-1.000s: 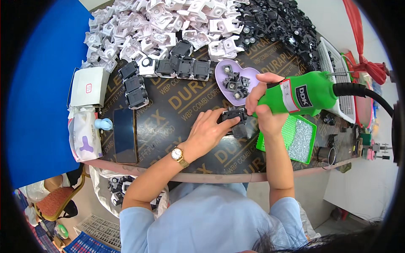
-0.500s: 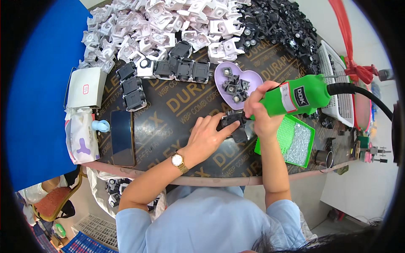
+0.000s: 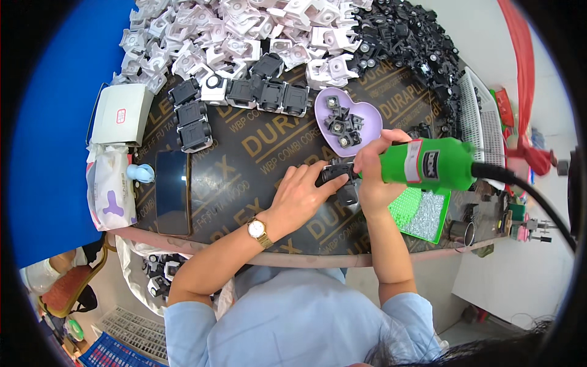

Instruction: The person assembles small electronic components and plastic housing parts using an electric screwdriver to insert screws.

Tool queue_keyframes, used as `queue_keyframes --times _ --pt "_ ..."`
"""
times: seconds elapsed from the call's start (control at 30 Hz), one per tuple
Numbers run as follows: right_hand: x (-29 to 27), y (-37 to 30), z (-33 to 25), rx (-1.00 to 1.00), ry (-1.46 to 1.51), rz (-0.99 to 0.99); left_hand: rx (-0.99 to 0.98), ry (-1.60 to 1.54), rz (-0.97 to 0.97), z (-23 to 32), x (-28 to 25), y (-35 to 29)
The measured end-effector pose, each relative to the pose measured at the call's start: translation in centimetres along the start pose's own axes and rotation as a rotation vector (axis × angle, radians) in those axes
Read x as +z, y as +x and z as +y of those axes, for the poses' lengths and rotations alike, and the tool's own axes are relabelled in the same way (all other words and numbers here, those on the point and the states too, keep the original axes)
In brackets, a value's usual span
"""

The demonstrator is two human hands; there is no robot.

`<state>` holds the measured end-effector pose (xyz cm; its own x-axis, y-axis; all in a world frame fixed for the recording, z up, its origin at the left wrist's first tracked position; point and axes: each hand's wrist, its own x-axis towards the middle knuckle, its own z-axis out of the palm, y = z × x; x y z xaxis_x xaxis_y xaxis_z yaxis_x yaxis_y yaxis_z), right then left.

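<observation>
My left hand (image 3: 301, 194) is closed on a small black plastic part (image 3: 335, 175), pressing it against the dark table. In my right hand (image 3: 374, 174) is a green electric screwdriver (image 3: 397, 161), lying roughly level with its tip toward the black part. My fingers and the tool's front end hide the exact contact point. Just beyond sits a purple heart-shaped dish (image 3: 367, 117) holding several small black pieces. Under my right wrist, a green tray (image 3: 441, 225) holds many small silvery screws and is partly covered by my arm.
White plastic parts (image 3: 214, 37) are heaped at the back, beside a pile of black parts (image 3: 409, 43). Assembled black-and-white units (image 3: 272, 95) stand in a row. A phone (image 3: 173, 192), tissue pack (image 3: 112, 196) and white box (image 3: 122, 115) lie left. A white basket (image 3: 489, 128) stands right.
My right hand and the screwdriver have come lower and a little left, and the tool's rear has swung down. My left hand keeps its hold on the black part.
</observation>
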<state>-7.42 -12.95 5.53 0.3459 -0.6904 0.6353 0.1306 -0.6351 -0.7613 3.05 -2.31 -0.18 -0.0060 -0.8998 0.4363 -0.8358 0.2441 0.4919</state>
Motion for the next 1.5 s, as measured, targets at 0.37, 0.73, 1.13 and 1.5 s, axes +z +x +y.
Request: queue_keyframes --times 0.37,0.73,1.13,1.5 --pt "-5.7 2.0 -4.4 -0.123 0.312 0.058 0.01 0.014 0.029 0.2 0.0 0.3" --pt "-9.5 -0.2 0.9 -0.003 0.086 0.196 0.015 0.054 0.064 0.7 0.6 0.5" --pt "-9.9 0.2 1.7 0.006 0.07 0.189 0.02 0.035 0.047 0.5 0.5 0.6" --pt "-10.0 0.6 0.8 -0.045 0.063 0.191 0.032 0.037 0.032 0.3 0.3 0.6"
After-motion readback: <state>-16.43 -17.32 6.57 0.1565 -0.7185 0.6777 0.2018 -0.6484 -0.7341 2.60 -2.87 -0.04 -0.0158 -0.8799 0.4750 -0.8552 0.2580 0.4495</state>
